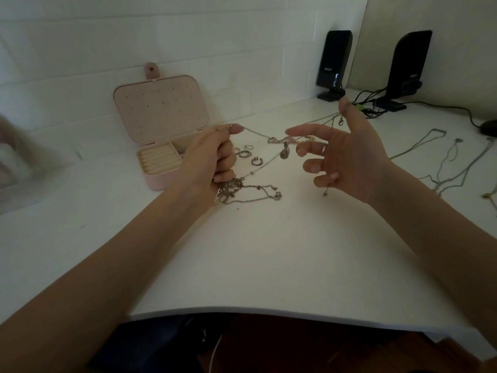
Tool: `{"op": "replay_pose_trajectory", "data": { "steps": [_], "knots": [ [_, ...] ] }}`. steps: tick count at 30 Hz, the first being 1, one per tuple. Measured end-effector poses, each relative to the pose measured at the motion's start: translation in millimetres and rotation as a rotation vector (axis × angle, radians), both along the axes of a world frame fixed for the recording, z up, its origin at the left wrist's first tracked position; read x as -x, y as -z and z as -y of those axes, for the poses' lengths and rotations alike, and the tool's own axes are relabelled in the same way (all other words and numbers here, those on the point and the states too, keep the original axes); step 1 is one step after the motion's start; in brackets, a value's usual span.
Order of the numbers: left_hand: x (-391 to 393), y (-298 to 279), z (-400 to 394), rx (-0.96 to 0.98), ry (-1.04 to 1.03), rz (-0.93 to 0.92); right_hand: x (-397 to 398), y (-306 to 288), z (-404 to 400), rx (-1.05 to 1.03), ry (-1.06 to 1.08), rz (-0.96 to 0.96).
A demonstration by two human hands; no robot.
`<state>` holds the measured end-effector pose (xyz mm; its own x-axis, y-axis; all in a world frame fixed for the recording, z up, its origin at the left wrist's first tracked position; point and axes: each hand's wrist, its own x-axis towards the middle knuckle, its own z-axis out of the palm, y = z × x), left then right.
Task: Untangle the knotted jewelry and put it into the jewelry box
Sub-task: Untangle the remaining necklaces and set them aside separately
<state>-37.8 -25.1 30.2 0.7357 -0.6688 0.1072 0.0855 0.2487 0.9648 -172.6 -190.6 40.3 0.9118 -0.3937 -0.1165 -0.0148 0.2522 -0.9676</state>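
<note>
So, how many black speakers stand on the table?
2. One speaker stands at the back wall, right of the jewelry box; the other speaker stands farther right. More may be outside the view.

Single head-worn wide-angle view, facing forward and down. Near: white table (pixel 269 265) edge. Far: wall, open jewelry box (pixel 161 168) far left.

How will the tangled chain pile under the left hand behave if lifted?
The tangled chain pile probably lifts limp, as one sagging clump, since its thin strands cross. The left hand already pinches one taut chain, so the linked pendant may swing.
</note>
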Motion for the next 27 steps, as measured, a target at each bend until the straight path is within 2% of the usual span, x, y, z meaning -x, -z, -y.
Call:
{"op": "replay_pose_trajectory", "data": {
  "steps": [5,9,12,14,16,19,23,27],
  "knots": [
    [3.5,-2.2,-2.2,-0.052,0.112,0.027,0.1,-1.6,0.2,0.032,0.054,-0.016],
    [7.5,-4.7,-3.1,-0.106,0.172,0.034,0.5,-3.4,-2.4,0.015,0.011,0.0],
    [8.9,-4.0,-0.3,-0.172,0.126,0.071,1.1,-4.7,-4.8,-0.013,-0.009,0.016],
    [8.8,1.7,2.4,-0.259,0.024,0.217,1.4,-6.1,-6.0,-0.012,-0.001,0.017],
    [9.1,9.5,3.0,-0.346,-0.081,0.477,1.6,-7.5,-7.5,-0.014,0.001,0.021],
    [10.0,17.1,2.3,-0.44,-0.13,0.757,2.0,-8.0,-8.5,-0.027,-0.005,0.038],
    [6.7,18.8,1.8,-0.535,-0.187,0.875,1.2,-8.9,-8.4,-0.044,0.008,0.085],
    [11.3,15.7,0.9,-0.625,-0.144,0.964,-0.6,-8.3,-9.3,-0.074,0.001,0.134]
  ]
}}
